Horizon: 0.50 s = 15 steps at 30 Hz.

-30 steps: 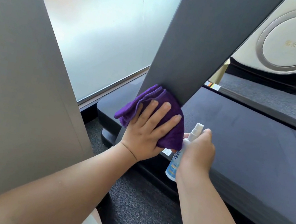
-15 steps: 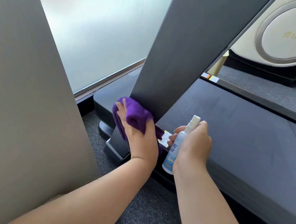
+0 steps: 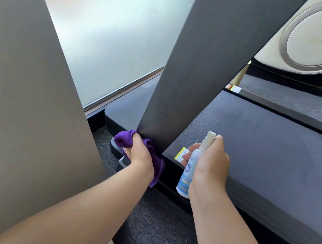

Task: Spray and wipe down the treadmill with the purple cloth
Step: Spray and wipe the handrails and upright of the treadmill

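The treadmill's grey upright post (image 3: pixel 202 65) slants down to its base, and the dark running belt (image 3: pixel 267 151) stretches off to the right. My left hand (image 3: pixel 140 154) grips the bunched purple cloth (image 3: pixel 123 139) against the foot of the post, and a flap of the cloth hangs below my wrist. My right hand (image 3: pixel 210 163) holds a small white and blue spray bottle (image 3: pixel 189 172) upright just right of the post, over the belt's near edge, with its nozzle at the top.
A wide grey panel (image 3: pixel 22 100) fills the left side. Behind the post is a frosted glass wall (image 3: pixel 107 29). A white machine with a round silver-rimmed disc (image 3: pixel 320 39) stands at the far right. Dark carpet (image 3: pixel 160 227) covers the floor.
My left hand slid the cloth down the post from mid-height to its foot and went from flat on the cloth to bunching it. The right hand with the bottle stayed beside it.
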Available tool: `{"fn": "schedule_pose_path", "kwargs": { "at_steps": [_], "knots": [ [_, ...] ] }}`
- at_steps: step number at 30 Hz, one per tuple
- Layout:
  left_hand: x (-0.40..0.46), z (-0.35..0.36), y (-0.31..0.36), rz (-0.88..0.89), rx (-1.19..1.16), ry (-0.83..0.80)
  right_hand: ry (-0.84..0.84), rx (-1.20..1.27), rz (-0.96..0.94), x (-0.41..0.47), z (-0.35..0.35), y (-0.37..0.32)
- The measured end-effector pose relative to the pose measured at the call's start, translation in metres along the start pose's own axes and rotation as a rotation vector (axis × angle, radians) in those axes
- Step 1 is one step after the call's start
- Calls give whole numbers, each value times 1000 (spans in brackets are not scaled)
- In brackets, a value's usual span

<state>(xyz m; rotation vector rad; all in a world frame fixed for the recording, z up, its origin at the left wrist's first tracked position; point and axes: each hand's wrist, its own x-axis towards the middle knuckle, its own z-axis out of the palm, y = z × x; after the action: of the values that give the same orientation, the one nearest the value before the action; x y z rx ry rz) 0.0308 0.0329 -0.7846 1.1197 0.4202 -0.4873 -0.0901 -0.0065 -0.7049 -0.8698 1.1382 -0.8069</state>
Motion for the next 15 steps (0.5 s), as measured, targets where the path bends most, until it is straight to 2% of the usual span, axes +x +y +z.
{"fn": "schedule_pose_path", "kwargs": {
  "at_steps": [3, 5, 8, 9, 11, 15],
  "knots": [
    [23, -12, -6, -57, 48, 4, -10, -17, 7, -5, -1, 3],
    [107, -36, -59, -173, 130, 100, -34, -39, -2, -10, -1, 4],
    [173, -47, -89, -298, 16, 98, -68, -39, -35, -16, -2, 3],
    [169, -45, -83, -308, 29, 78, -73, -42, -39, -17, -3, 3],
    [97, -29, -35, -265, 106, 20, -66, -44, -40, -19, -3, 0],
    [10, -11, 15, -237, 46, 27, -34, 9, -49, -17, -3, -6]
  ]
}}
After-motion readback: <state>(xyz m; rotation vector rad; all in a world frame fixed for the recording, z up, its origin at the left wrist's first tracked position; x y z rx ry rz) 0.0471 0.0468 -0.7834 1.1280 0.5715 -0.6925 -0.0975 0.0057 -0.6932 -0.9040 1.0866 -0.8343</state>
